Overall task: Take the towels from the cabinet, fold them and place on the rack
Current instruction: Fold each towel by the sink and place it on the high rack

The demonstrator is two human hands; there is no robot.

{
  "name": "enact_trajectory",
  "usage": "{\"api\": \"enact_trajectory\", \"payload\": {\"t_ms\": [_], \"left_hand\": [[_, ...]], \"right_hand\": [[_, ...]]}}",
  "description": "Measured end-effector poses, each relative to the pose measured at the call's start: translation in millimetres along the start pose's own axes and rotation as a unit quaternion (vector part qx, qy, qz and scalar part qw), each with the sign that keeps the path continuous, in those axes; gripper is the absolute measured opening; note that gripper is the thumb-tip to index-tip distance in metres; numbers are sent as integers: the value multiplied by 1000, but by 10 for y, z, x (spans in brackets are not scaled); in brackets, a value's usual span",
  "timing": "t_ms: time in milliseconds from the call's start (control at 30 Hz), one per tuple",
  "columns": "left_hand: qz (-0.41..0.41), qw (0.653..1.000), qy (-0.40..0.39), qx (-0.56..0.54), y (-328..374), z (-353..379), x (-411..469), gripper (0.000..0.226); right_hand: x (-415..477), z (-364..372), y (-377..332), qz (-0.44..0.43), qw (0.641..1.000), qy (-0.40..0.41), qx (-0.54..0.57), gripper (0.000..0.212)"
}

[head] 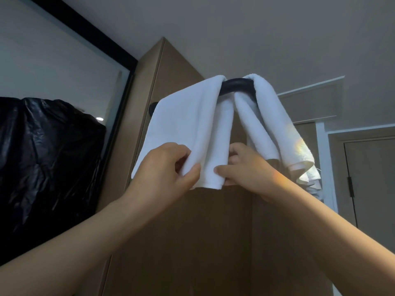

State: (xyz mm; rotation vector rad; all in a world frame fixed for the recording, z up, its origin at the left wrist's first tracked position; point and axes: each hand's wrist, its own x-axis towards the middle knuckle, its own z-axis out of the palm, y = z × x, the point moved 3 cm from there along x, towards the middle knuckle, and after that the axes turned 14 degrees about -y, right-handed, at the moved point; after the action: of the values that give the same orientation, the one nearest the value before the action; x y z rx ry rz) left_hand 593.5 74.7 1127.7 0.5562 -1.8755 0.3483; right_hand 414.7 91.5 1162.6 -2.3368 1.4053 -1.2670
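Far left: black bag (49,157). Your left hand (166,169): grip pinching the bottom edge of the first towel (192,129), which drapes over the dark rack (236,86). Your right hand (245,169): grip pinching the same edge. The second towel (271,124) hangs just beside it.

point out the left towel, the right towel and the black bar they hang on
left towel (192,124), head view, middle of its front face
right towel (263,116), head view, on its hanging front fold
black bar (237,85), head view, bare stretch between the two towels
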Motion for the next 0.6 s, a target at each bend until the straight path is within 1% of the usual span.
{"api": "enact_trajectory", "payload": {"t_ms": [100, 200, 300, 433, 467, 500, 600], "left_hand": [[10, 1000, 3, 8, 33, 61, 6, 29], [23, 999, 4, 38, 64, 82, -10, 30], [26, 999, 6, 42, 85, 100, -44, 31], [34, 999, 9, 7, 82, 138, -60, 29], [43, 999, 5, -5, 78, 143, -72, 25], [53, 998, -4, -15, 73, 147, -87, 22], [77, 996, -34, -3, 34, 144, -134, 19]], "right_hand": [[-67, 57, -1, -29, 999, 5, -43, 27], [-106, 64, -4, -46, 999, 11, -18, 24], [-139, 74, -36, -46, 999, 17, -15, 24], [-221, 136, -12, -57, 990, 111, -71, 42], [-235, 146, 1, -70, 987, 120, -77, 40], [-238, 149, 15, -79, 987, 114, -75, 32], [-243, 128, 45, -93, 992, 81, -13, 8]]}}
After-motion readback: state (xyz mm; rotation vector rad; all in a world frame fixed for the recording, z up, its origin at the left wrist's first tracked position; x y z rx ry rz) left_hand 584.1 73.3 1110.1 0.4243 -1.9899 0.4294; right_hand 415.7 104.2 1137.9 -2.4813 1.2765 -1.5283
